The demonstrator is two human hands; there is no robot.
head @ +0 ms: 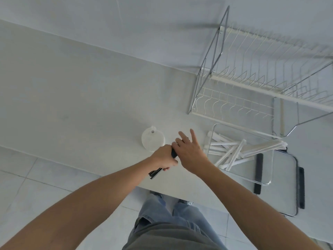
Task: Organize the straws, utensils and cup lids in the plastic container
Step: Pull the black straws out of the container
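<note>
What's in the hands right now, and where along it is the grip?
The left hand grips a bundle of black utensils around its middle. The right hand rests open-fingered on the bundle's far end.

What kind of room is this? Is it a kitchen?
Probably a kitchen or a dish-washing corner, though it's hard to be sure. A wire dish rack stands on the white counter against the wall, and there are wrapped straws in a clear container and a cup lid beside it.
</note>
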